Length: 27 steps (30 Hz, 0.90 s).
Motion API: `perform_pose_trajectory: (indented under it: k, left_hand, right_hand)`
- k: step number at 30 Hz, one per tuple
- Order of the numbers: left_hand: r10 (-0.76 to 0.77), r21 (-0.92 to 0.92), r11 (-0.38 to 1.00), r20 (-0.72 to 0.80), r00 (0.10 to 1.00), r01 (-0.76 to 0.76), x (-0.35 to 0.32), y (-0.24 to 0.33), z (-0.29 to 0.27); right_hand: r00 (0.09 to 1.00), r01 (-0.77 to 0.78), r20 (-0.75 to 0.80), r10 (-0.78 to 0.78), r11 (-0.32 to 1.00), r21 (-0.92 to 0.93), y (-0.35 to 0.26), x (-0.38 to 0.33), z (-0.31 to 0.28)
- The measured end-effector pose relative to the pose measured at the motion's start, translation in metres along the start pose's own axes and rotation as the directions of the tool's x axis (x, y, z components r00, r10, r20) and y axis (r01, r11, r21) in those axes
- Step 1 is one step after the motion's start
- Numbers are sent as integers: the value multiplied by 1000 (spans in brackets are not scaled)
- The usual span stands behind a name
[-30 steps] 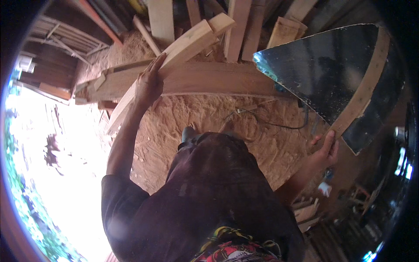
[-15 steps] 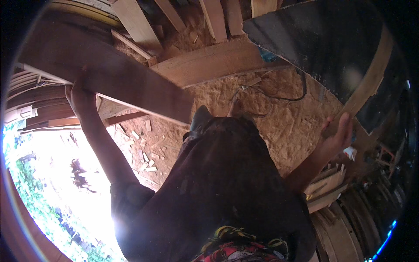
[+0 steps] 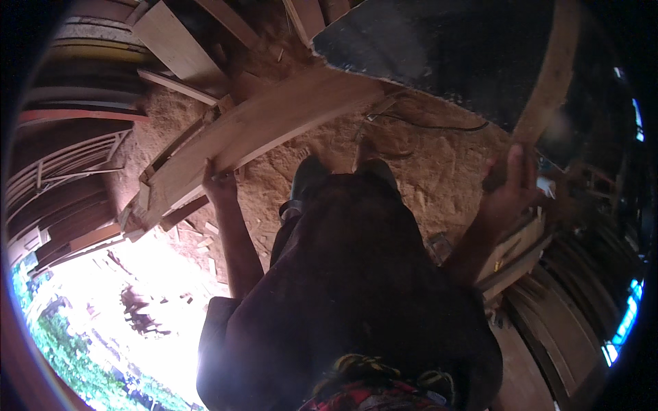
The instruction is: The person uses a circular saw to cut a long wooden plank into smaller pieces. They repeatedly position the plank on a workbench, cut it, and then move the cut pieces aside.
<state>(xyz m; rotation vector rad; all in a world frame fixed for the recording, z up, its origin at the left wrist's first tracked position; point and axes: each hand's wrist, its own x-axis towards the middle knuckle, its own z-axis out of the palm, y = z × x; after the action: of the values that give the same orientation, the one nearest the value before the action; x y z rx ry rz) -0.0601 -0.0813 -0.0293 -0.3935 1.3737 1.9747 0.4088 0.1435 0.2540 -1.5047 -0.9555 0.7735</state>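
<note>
My left hand point(image 3: 221, 188) is at the near edge of a long, wide wooden board point(image 3: 281, 113), its fingers curled against that edge. The board lies slanted from left to upper middle, low over the sawdust-covered ground. To the right, my right hand point(image 3: 508, 186) is closed round the lower end of a narrow wooden strip point(image 3: 554, 75), partly hiding that end. The strip runs upward across a large black panel point(image 3: 439, 58) with a ragged, worn edge.
Stacked timber point(image 3: 68, 205) lines the left side, and loose planks point(image 3: 179, 46) lie at the back. A dark cable point(image 3: 432, 126) crosses the sawdust point(image 3: 439, 171) beyond my feet. More planks point(image 3: 517, 257) stand at lower right. Offcuts point(image 3: 205, 242) are scattered beside the bright opening at left.
The dark board my left hand held raised at upper left is no longer up there. That hand has come inward and lower, to the board's edge. My right hand still grips the strip.
</note>
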Motion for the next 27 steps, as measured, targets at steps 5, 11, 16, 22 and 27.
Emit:
perform_pose_trajectory:
  k: [5,11,16,22,27]
  left_hand:
    - [-247,160,963,202,948,217,-39,-22,8]
    - [-402,788,606,188,896,107,-40,42,-39]
    - [-35,737,675,86,996,-40,9,84,-68]
    - [209,827,278,444,871,-488,45,82,14]
    - [74,609,-86,793,605,-788,62,42,78]
  right_hand:
    - [975,-19,219,34,997,-71,12,-44,36]
    - [825,-240,482,296,955,-176,80,-102,72]
    - [593,-329,632,499,867,-375,175,-150,103]
    - [608,-165,728,317,947,-274,220,-166,122]
    - [439,-340,776,453,883,-323,230,-152,136]
